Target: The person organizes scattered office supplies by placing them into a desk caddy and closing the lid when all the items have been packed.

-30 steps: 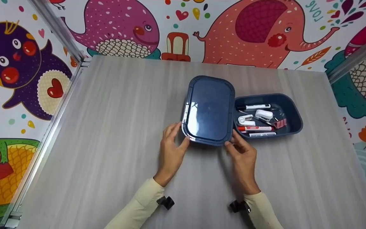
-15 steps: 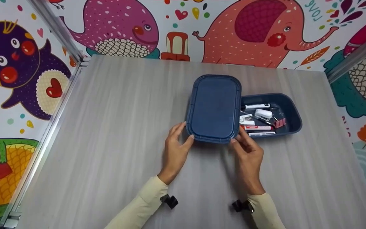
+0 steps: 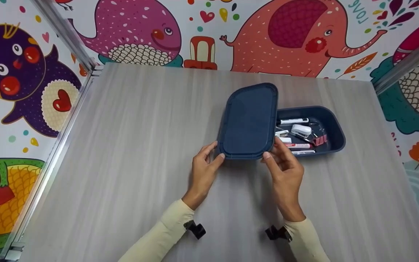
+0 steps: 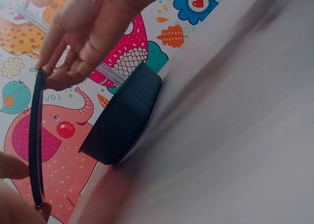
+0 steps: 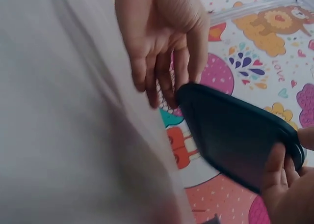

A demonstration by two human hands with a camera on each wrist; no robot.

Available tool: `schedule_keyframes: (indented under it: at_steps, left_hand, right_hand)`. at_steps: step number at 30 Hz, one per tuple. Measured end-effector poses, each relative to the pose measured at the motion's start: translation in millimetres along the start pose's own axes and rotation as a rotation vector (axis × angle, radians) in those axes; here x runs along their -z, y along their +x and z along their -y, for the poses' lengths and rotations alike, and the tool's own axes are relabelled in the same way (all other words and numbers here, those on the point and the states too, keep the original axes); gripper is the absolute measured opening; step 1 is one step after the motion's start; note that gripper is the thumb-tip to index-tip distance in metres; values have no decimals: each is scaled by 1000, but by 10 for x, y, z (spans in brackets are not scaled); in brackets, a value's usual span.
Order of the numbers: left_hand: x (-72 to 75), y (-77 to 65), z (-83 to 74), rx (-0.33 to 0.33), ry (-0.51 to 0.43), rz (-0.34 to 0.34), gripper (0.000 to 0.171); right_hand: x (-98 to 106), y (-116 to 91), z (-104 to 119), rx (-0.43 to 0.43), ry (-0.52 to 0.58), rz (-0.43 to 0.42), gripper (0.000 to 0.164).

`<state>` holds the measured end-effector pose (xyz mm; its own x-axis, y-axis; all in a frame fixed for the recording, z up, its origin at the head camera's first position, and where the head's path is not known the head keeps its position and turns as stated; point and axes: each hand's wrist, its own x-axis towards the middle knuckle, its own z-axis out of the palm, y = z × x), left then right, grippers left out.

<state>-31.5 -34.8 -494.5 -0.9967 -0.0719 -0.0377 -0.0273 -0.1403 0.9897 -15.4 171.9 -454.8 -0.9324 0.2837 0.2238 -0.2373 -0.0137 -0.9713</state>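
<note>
Both hands hold a dark blue plastic lid (image 3: 249,122) up off the table, its far end tipped upward in the head view. My left hand (image 3: 205,171) pinches the near left corner between thumb and fingers. At the near right corner my right hand (image 3: 286,176) grips the rim, thumb on top and fingers beneath. The right wrist view shows the lid's underside (image 5: 235,135) with fingers under each end. Right of the lid stands an open dark blue box (image 3: 335,134), its left end hidden behind the lid. Inside lie markers, a white stapler (image 3: 301,130) and a pinkish-red item (image 3: 320,140).
A grey wood-grain table (image 3: 140,127) carries the box. Walls printed with cartoon animals (image 3: 289,40) stand along the back and sides, with a metal frame rail (image 3: 75,40) at the left. Each sleeve bears a small black camera mount (image 3: 195,230).
Both hands have carried the lid slightly right and lifted it, its far edge now tilting up. The lid covers more of the box's left end. The box has stayed in place.
</note>
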Motion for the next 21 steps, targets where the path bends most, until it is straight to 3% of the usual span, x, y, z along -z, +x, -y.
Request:
schedule_keyframes:
  at_steps: [9, 14, 21]
  left_hand:
    - [-41, 89, -111, -11, 206, 60, 52]
    - [-96, 178, -190, -24, 266, 99, 52]
    - [-135, 329, -319, -52, 385, 213, 54]
  right_hand:
    - [-92, -31, 153, 106, 14, -21, 52]
    - [-69, 2, 199, 164, 17, -20, 53]
    - [-25, 69, 226, 205, -54, 9, 49]
